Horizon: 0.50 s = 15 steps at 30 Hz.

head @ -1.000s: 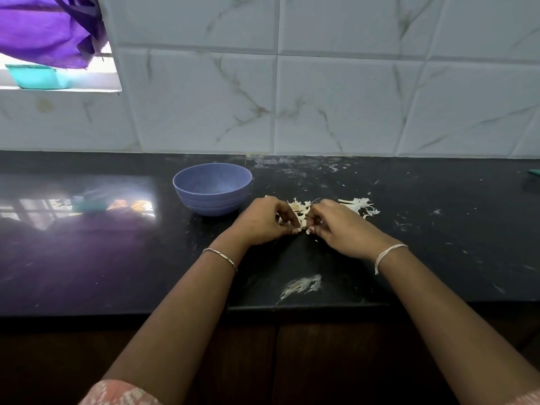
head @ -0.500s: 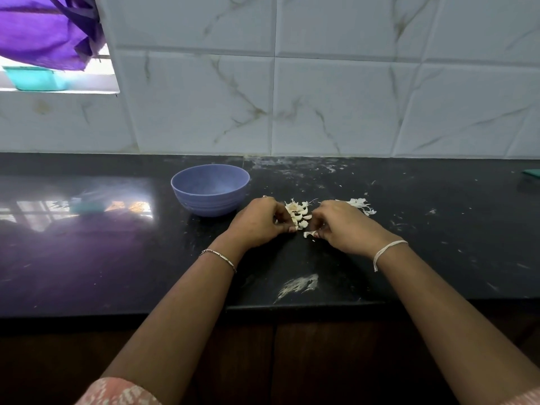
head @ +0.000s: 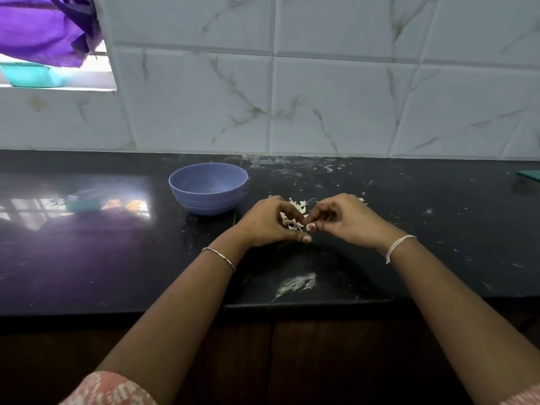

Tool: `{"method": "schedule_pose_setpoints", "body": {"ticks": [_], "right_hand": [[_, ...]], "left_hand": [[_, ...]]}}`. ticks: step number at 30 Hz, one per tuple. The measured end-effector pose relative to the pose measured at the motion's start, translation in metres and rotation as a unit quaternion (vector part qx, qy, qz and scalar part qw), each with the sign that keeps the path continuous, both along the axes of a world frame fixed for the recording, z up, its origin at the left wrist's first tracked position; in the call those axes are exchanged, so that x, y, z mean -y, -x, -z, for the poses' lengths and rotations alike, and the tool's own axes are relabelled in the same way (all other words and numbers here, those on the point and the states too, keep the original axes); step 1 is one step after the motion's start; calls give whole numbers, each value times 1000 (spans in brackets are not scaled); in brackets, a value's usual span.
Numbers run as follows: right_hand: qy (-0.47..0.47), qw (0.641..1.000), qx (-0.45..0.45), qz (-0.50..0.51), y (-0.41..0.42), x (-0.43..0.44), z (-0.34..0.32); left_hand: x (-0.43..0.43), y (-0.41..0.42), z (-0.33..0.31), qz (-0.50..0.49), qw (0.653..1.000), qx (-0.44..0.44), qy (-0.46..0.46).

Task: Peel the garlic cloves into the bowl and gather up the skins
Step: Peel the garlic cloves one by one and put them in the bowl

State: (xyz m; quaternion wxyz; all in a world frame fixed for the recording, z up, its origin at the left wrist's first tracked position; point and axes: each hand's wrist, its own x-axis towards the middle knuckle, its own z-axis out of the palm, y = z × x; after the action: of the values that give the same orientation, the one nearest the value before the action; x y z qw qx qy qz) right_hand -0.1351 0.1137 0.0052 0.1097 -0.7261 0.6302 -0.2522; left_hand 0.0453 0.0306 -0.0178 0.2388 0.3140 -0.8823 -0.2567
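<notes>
A purple cloth (head: 43,27) hangs at 10 o'clock in the view, over a teal tub (head: 32,74) on the window ledge. Below them runs the black worktop (head: 102,258), glossy on its left part and flecked with pale scraps further right.

A blue bowl (head: 208,187) stands upright on the worktop, near the wall, at 10 o'clock from the left hand (head: 268,223) and just apart from it. What lies inside the bowl cannot be made out from this angle.

The left hand, with a thin bracelet (head: 219,255) on its wrist, rests low on the worktop. Its fingers curl inward round the near side of the garlic skins (head: 295,214), and its thumb points to 3 o'clock beneath them. The skins sit as 1 small white heap between the 2 hands. A pale smear (head: 296,283) marks the worktop at 6 o'clock from the heap, near the front edge.

The right hand (head: 347,220), with a white thread (head: 397,247) round its wrist, meets the heap from 3 o'clock. Its fingers are bent and narrow, tips drawn together at the skins; whether they hold a piece I cannot tell.

A teal object (head: 530,175) lies at the far right edge.
</notes>
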Motion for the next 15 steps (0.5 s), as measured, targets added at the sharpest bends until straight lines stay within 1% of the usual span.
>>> {"method": "schedule_pose_setpoints", "body": {"ticks": [3, 5, 7, 9, 12, 15], "right_hand": [[8, 999, 37, -1, -4, 4, 6], [15, 998, 58, 7, -4, 5, 6], [21, 998, 61, 14, -2, 4, 2], [10, 999, 42, 12, 1, 0, -5], [-4, 1000, 19, -15, 0, -9, -24], [33, 996, 68, -36, -1, -12, -47]], "left_hand": [[2, 2, 3, -21, 1000, 2, 5], [4, 2, 4, -44, 999, 25, 18], [4, 1, 5, -70, 994, 59, 56], [4, 1, 4, -88, 988, 78, 98], [5, 0, 3, -104, 988, 54, 100], [6, -2, 1, -127, 987, 7, 96]]}}
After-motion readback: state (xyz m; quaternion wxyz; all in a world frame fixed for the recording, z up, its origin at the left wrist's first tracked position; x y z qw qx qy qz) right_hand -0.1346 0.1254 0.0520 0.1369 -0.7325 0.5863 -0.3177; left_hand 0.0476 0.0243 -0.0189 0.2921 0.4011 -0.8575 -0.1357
